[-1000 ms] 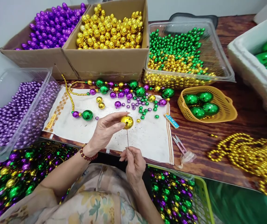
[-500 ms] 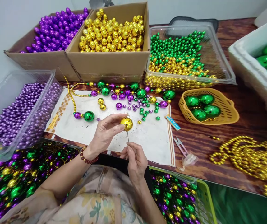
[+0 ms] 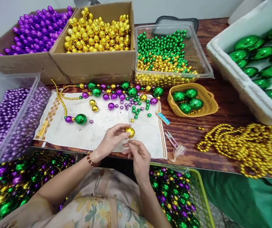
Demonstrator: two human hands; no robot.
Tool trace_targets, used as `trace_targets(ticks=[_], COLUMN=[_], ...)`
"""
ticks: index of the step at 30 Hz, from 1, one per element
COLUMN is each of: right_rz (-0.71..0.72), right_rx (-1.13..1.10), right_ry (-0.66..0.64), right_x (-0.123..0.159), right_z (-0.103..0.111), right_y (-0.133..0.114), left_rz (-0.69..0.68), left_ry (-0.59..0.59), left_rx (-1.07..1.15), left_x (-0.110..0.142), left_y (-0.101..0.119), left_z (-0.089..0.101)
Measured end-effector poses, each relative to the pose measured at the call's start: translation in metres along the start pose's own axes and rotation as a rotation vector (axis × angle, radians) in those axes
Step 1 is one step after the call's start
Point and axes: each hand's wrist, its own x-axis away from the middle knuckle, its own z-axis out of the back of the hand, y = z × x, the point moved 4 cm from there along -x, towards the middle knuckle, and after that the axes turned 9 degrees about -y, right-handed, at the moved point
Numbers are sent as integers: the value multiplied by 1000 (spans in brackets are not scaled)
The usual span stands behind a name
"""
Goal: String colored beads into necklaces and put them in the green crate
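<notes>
My left hand (image 3: 113, 137) pinches a large shiny gold bead (image 3: 130, 132) between thumb and fingers, above the white cloth (image 3: 102, 137). A long thin needle (image 3: 129, 116) sticks up out of the top of the bead. Just below, my right hand (image 3: 138, 153) is closed at the needle's lower end, its fingertips close under the bead. Loose small purple and green beads (image 3: 133, 110) lie beyond my hands, along with a pair of gold beads (image 3: 93, 105). A strung bead garland (image 3: 96, 91) runs across the cloth's far edge.
Behind are cardboard boxes of purple beads (image 3: 41, 28) and gold beads (image 3: 98, 31). Clear bins (image 3: 207, 74) stand left and right. A yellow basket (image 3: 211, 106) holds green beads. Thread snips (image 3: 171, 139) and gold bead strands (image 3: 235, 145) lie right. A foam box (image 3: 240, 91) stands far right.
The needle has passed up through the gold bead and now stands well above it. My right hand has come up close under the bead. The camera view has turned right.
</notes>
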Motion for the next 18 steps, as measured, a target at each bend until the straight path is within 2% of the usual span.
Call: trace_targets(ticks=[3, 5, 9, 13, 16, 18], right_rz=[-10, 21, 54, 31, 26, 26], right_rx=[-50, -47, -47, -98, -118, -114], right_ry=[146, 222, 274, 280, 278, 267], right_x=[-3, -5, -8, -8, -6, -6], right_z=[17, 28, 40, 43, 43, 43], right_y=[1, -1, -1, 4, 8, 9], left_rz=[16, -30, -135, -111, -97, -84], left_ry=[-136, -129, -21, -47, -69, -73], left_rx=[-132, -278, -851, -1373, -1529, -1501], left_x=[-9, -21, -57, -87, -98, -103], left_y=[-2, 0, 5, -1, -5, -8], left_z=[-7, -4, 4, -9, -21, -25])
